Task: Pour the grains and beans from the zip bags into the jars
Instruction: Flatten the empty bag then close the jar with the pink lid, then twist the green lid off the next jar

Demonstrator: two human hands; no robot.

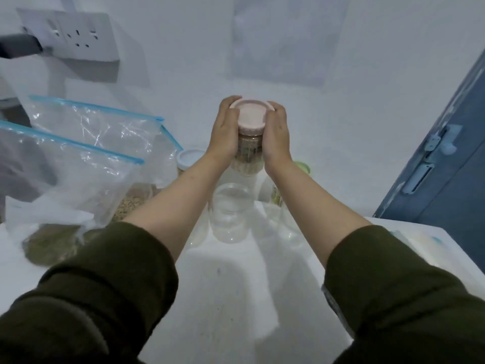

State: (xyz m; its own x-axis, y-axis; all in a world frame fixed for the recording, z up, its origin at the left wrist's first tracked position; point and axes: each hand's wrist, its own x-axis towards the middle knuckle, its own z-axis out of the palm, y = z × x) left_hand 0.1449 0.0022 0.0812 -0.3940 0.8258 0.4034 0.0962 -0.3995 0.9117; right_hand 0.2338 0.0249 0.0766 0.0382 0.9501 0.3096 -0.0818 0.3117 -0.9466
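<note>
The filled jar (pixel 248 153) stood upright, long axis vertical, at the far side of the worktop (pixel 236 279), clasped between the left hand (pixel 224 130) and the right hand (pixel 277 135). Both sat equally near, fingers curled at its pink lid (pixel 252 113). The empty jar (pixel 231 211) stood just nearer.

Home pantry corner, white counter (pixel 236 298), wall socket (pixel 78 35), storage jars (pixel 231 211), blue door (pixel 446 166)

Pink-lidded jar (pixel 248 143) (grain-filled), upright

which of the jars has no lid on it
The empty clear jar nearest the person, standing open between the forearms. The pink-lidded jar and white-lidded jar are capped.
</note>
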